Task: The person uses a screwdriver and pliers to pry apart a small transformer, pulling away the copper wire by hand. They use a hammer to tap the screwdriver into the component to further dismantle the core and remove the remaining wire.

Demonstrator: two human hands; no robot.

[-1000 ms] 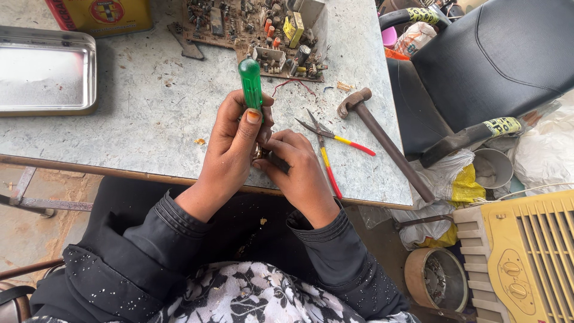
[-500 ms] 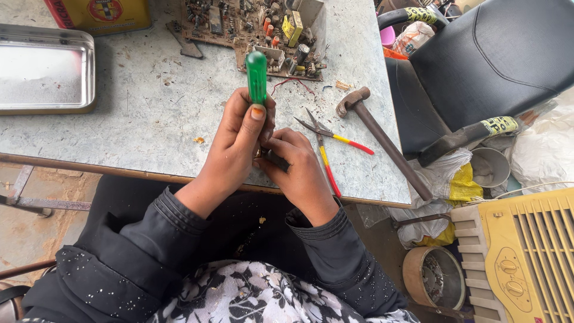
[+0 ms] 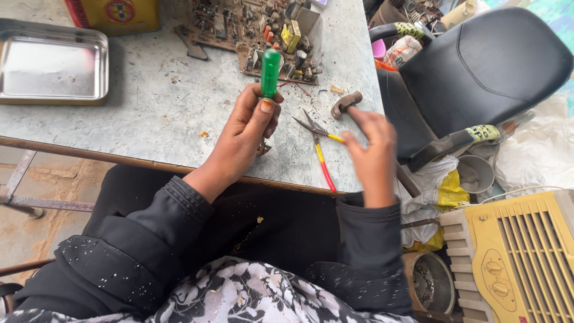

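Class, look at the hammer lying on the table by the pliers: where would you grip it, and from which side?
Grip the hammer on its wooden handle just below the rusty head, coming from above on the right hand side. The head rests on the table; the handle slants off the edge toward that hand.

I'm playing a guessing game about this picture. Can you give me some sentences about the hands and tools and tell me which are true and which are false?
1. The left hand holds a green-handled screwdriver. True.
2. The right hand grips the pliers. False: the pliers lie on the table, and the right hand, blurred, is beside them and open.
3. A metal tray sits on the table. True.
4. The hammer lies inside the tray. False: it lies on the table near the right hand.
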